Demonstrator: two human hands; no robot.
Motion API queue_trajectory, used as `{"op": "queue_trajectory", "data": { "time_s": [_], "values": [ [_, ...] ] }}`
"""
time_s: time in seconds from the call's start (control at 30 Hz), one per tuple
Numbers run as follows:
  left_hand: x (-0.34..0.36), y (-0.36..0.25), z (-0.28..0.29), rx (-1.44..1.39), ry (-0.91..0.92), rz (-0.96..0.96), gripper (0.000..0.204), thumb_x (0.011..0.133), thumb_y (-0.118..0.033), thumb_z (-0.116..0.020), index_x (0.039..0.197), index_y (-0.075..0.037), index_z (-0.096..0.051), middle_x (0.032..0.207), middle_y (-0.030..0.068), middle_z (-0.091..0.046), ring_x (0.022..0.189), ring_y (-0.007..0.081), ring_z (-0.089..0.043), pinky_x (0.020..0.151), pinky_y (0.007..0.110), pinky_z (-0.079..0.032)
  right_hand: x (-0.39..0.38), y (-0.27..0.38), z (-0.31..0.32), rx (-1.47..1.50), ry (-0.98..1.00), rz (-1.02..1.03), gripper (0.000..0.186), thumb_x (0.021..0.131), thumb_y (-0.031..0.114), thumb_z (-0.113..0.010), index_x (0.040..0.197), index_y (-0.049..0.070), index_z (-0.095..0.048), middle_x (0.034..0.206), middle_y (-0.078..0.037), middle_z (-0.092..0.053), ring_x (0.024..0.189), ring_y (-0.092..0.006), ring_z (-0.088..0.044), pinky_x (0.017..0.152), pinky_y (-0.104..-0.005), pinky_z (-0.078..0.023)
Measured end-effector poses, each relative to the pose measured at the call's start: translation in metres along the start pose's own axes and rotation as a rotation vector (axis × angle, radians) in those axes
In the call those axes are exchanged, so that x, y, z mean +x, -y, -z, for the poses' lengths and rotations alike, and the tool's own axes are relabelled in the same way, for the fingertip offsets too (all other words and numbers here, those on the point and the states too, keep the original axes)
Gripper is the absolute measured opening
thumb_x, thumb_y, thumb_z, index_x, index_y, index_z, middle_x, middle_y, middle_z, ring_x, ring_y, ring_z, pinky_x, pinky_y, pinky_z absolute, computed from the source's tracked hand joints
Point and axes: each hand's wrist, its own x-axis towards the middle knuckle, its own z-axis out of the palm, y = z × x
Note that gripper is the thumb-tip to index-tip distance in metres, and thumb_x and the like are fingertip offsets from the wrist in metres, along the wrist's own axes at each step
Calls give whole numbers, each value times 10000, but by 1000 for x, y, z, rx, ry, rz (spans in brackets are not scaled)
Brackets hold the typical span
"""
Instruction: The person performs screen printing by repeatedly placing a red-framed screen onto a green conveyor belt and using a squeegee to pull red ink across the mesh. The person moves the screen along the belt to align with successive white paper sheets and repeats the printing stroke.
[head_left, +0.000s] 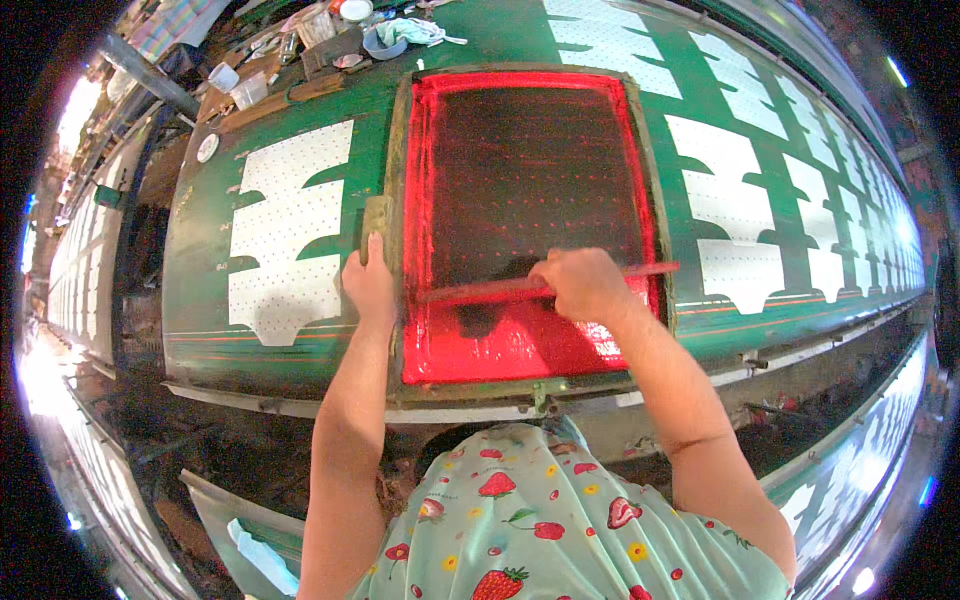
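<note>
- While the right hand [585,285] is gripping the red bar [475,291] near mid-length, the left hand [370,288] is resting at the wooden handle [377,218] on the screen frame's [397,150] left side; can't tell finger wrap.
- Bar is crossing the frame's near part, between dark mesh [530,170] and glossy red ink [490,350]. Right end is overlapping the right rail: could be snagging.
- Bar is sitting skewed: uneven pressure could be leaving streaks.
- If the left hand is bracing too lightly, frame could be shifting, smearing ink.
- White pieces [290,235] are lying on both sides: drips could be marking them.
</note>
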Motion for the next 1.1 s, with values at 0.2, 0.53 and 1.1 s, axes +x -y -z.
{"op": "queue_trajectory", "data": {
  "time_s": [0.2, 0.53, 1.1],
  "values": [
    [8, 21, 1, 30, 93, -86, 552, 856, -400, -965, 1111, 60, -798, 1050, 197, -823, 960, 327, -783, 909, 440, -590, -79, 67, -27, 17, 7, -98, 390, 854, 89, -746, 1236, 147, -805, 1111, -123, -766, 1077, -355, -775, 893, -503, -639],
    [10, 18, -2, -241, 183, 26, 470, 837, -140, -958, 1217, 60, -766, 1161, 182, -812, 1020, 288, -764, 919, 442, -589, -142, 92, -54, 191, -187, -43, 581, 910, 478, -852, 1325, 82, -763, 1284, -164, -713, 1282, -395, -665, 1082, -553, -540],
    [-20, -128, -24, -395, 285, -47, 441, 914, -49, -899, 1287, 86, -706, 1171, 168, -792, 991, 255, -767, 947, 397, -595, -203, -167, -74, 1365, -680, -776, 558, 1105, 315, -730, 1500, -73, -655, 1407, -188, -760, 1270, -235, -702, 1129, -376, -518]
  ]
}}
